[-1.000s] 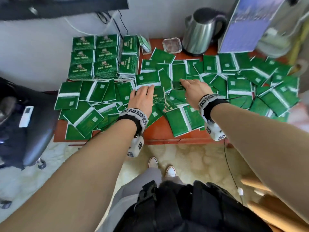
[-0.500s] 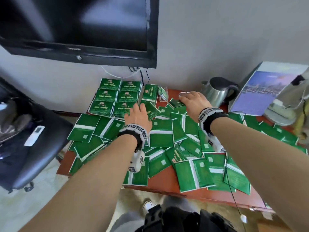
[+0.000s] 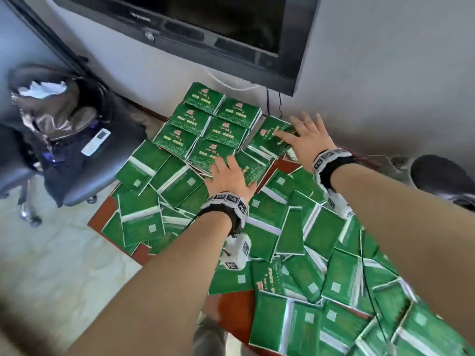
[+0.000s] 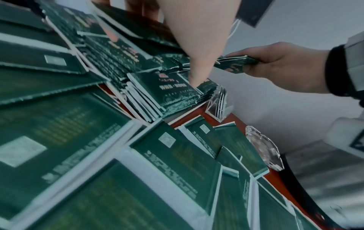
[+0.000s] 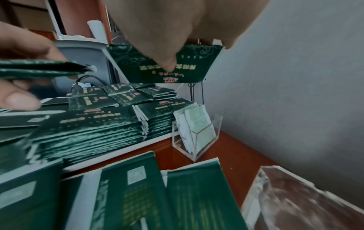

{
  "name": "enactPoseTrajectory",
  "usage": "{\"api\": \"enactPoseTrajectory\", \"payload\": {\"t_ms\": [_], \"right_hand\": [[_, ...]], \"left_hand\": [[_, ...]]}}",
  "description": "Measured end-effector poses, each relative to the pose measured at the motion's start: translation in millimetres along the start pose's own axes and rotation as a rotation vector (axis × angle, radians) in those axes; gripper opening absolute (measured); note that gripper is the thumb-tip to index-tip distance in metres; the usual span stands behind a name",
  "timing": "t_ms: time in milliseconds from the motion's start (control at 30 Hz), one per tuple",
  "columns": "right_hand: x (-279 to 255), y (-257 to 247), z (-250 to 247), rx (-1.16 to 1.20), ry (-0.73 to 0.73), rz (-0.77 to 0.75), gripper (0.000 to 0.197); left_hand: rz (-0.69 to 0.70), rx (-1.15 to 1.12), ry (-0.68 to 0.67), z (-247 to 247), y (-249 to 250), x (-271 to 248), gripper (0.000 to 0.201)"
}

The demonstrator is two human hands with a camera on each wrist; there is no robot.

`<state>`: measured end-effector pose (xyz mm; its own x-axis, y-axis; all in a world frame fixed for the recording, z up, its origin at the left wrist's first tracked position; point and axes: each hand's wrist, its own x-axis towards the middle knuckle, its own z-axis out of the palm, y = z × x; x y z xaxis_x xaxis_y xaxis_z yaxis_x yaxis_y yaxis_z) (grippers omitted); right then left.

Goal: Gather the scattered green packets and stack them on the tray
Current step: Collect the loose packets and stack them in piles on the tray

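Observation:
Loose green packets (image 3: 295, 240) cover the red-brown table (image 3: 231, 312). Neat stacks of packets (image 3: 213, 127) stand at the back left on a white tray, of which only the edge (image 5: 122, 153) shows. My left hand (image 3: 228, 176) is at the near edge of the stacks and pinches a thin bundle of packets (image 5: 39, 68) between thumb and fingers. My right hand (image 3: 305, 140) hovers over the right-hand stack with its fingers spread and holds a packet (image 5: 187, 70) under the palm with its thumb.
A clear holder (image 5: 197, 132) with white sachets stands right of the stacks by the wall. A glass ashtray (image 4: 263, 149) and a kettle (image 3: 437, 176) sit farther right. A TV (image 3: 231, 21) hangs above. A chair with a bag (image 3: 64, 137) is on the left.
Both hands have moved from the middle of the table to the back left, to the stacks, carrying packets. The head view has swung left and tilted.

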<state>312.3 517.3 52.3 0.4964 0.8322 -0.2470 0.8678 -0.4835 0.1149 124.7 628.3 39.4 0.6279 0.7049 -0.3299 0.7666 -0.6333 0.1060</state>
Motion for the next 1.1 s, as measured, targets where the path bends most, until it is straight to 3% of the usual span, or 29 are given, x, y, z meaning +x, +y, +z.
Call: {"api": "enactPoseTrajectory", "payload": {"t_ms": [133, 300, 500, 1100], "right_hand": [[39.6, 11.9, 16.9, 0.018, 0.013, -0.082, 0.091], [66.5, 19.8, 39.3, 0.052, 0.013, -0.205, 0.091], [79.8, 24.0, 52.0, 0.079, -0.035, -0.225, 0.089], [86.8, 24.9, 55.1, 0.12, -0.06, -0.279, 0.075]], "left_hand": [[-0.102, -0.048, 0.002, 20.5, 18.6, 13.2, 0.093], [-0.104, -0.03, 0.147, 40.9, 36.0, 27.3, 0.091], [-0.13, -0.005, 0.241, 54.5, 41.5, 38.9, 0.093], [-0.125, 0.022, 0.226, 62.9, 36.1, 42.7, 0.103]]}}
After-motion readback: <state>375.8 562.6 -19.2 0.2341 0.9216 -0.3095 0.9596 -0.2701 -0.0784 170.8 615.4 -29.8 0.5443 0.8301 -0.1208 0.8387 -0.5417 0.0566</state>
